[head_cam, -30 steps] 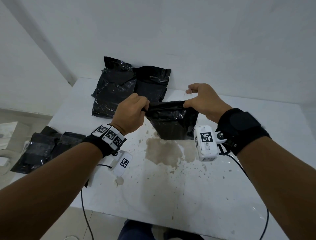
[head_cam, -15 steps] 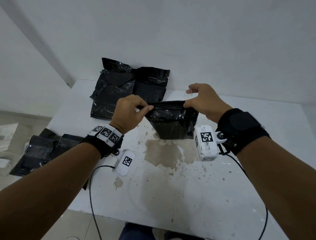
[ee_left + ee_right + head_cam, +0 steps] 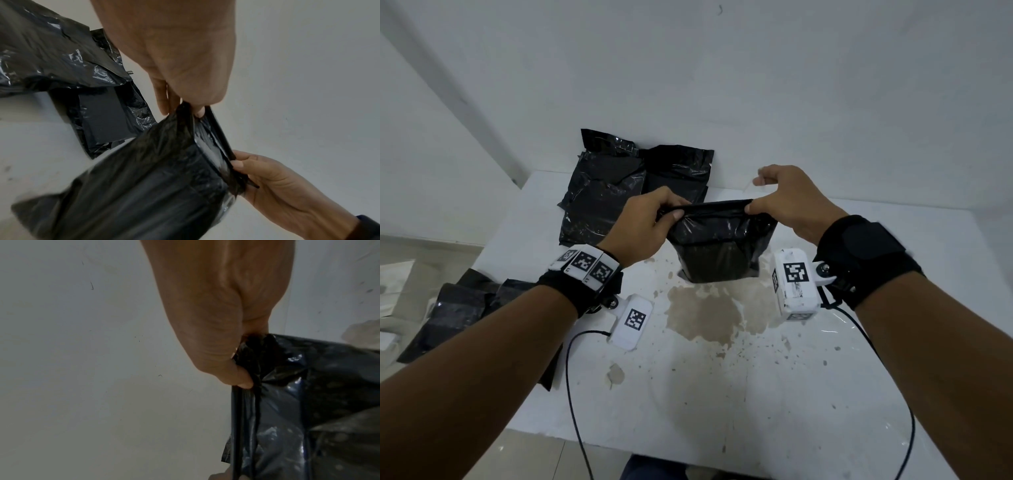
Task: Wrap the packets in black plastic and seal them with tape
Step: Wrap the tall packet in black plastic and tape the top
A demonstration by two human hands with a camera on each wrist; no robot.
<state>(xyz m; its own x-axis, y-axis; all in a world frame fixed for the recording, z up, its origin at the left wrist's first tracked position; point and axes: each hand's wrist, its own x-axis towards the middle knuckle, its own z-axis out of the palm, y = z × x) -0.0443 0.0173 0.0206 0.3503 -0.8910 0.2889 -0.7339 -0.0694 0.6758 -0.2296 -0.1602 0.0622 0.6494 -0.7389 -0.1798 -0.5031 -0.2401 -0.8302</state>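
A black plastic bag (image 3: pixel 719 246) with a packet inside hangs just above the white table (image 3: pixel 756 394), held up by its top edge. My left hand (image 3: pixel 650 226) pinches the bag's left top corner (image 3: pixel 191 112). My right hand (image 3: pixel 780 202) pinches the right top corner (image 3: pixel 252 363), its other fingers raised. In the left wrist view the bag (image 3: pixel 144 186) stretches between both hands, the right hand (image 3: pixel 287 191) at lower right. The packet itself is hidden by the plastic.
Wrapped black packets (image 3: pixel 626 188) lie against the wall at the table's far left. More black packets (image 3: pixel 458 308) sit low on the left, off the table's edge. A brown stain (image 3: pixel 705 315) marks the table centre. Cables (image 3: pixel 575 394) trail from both wrists.
My left hand has shifted its hold on the bag's left corner, thumb now over the front. The bag's top edge is pulled a little straighter. The right hand has barely moved.
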